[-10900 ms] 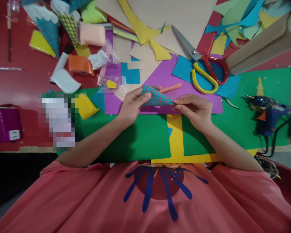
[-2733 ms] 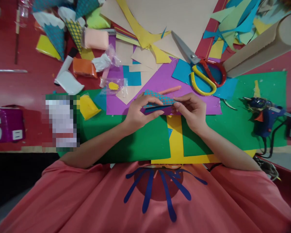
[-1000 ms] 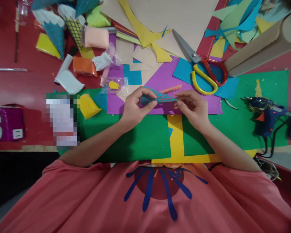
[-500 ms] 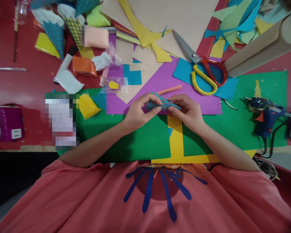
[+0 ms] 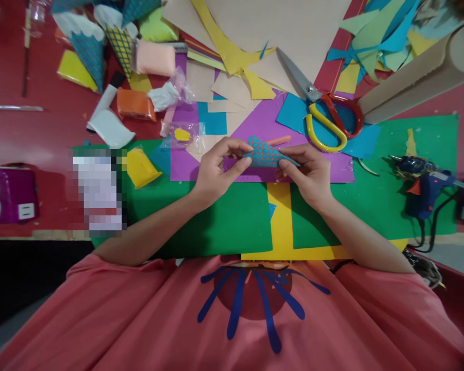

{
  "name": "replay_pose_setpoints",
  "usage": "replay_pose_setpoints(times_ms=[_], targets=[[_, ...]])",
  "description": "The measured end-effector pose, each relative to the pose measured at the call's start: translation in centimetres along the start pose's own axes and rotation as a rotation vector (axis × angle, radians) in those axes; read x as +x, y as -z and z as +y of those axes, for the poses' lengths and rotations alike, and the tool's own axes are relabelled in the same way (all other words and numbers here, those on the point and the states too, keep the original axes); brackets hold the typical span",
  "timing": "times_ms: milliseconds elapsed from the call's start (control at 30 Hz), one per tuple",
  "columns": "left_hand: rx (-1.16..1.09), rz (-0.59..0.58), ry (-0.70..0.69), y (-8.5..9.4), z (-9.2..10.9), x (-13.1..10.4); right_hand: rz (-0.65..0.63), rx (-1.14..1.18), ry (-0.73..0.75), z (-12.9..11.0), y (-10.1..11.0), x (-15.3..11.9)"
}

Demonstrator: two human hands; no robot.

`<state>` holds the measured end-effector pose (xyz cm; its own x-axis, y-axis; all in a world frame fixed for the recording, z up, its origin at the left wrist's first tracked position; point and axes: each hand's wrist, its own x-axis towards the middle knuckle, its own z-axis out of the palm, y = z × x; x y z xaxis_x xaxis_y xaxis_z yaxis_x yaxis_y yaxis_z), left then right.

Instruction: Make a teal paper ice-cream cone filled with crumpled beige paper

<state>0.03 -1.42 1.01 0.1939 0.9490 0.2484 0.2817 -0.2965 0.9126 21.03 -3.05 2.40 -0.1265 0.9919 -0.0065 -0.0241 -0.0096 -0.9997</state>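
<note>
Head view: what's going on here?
A person holds a blue, paper-like cone with a reddish lattice over a flat purple sheet. The right hand pinches it near the pointed tip; the left hand has its fingertips at the wide end, firmness of that grip unclear. Metal scissors with red and yellow handles lie beyond, untouched. A dark-blue, pistol-shaped glue gun rests off to the person's right.

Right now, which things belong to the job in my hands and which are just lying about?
Likely in the job: cone, held by left hand and right hand; perhaps scissors, glue gun.
Likely just lying about: yellow packet, orange packet, paper scraps.
</note>
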Motion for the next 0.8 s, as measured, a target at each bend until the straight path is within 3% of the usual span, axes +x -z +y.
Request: replay_pose_setpoints(times_ms=[800], targets=[[-0.089, 0.049, -0.015, 0.01, -0.11, 0.22, 0.017, 0.025, 0.005, 0.18, -0.04, -0.13]])
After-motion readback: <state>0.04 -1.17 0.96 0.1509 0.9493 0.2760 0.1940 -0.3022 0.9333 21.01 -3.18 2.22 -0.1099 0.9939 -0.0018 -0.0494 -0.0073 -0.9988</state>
